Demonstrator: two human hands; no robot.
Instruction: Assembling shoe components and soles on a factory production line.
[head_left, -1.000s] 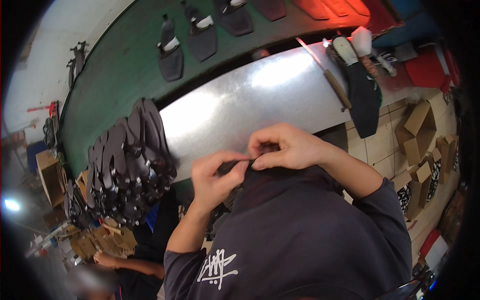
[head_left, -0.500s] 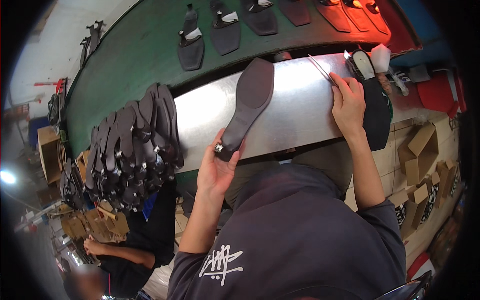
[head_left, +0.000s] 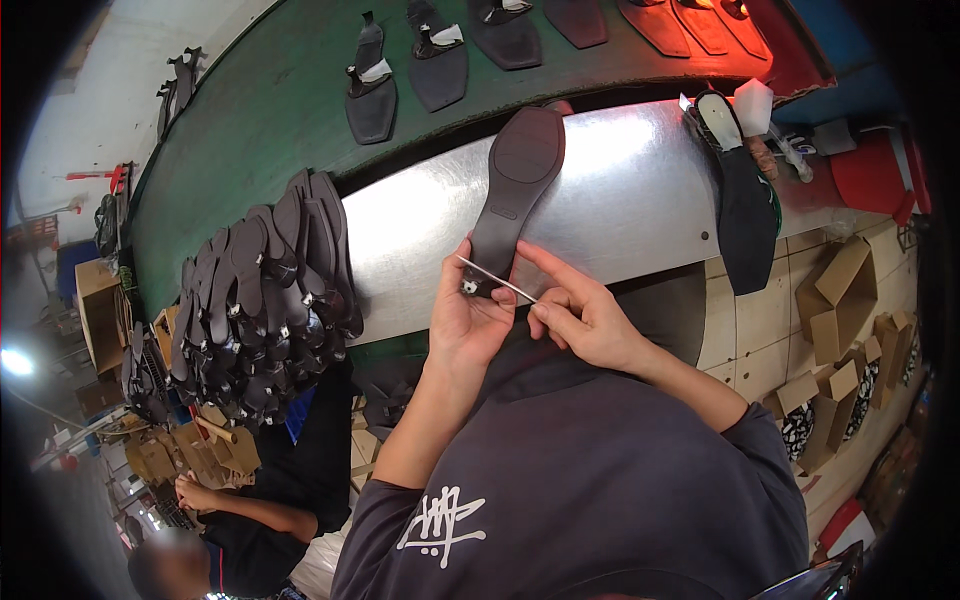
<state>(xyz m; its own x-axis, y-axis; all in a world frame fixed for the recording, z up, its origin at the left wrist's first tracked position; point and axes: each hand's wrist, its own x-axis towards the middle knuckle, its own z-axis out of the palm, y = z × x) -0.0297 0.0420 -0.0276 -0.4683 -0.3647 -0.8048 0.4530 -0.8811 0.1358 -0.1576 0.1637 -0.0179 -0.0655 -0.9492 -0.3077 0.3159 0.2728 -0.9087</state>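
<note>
A dark brown sandal is held sole up, its toe pointing away from me over the metal worktop. My left hand is closed around its heel end, where a small shiny fitting shows beside the fingers. My right hand pinches a thin metal stick-like tool. That tool slants across the heel end, its far tip close to my left fingers. The right index finger reaches to the sandal's edge. Whether the tool touches the sole I cannot tell.
Many dark sandals are heaped on the left. Several more, including one sandal, lie on the green belt beyond the metal worktop. A black piece and a white block lie right. Another person is lower left.
My right hand has come left and nearer with the tool, from the worktop's right side to the sandal's heel. The sandal has shifted slightly right and turned more upright.
</note>
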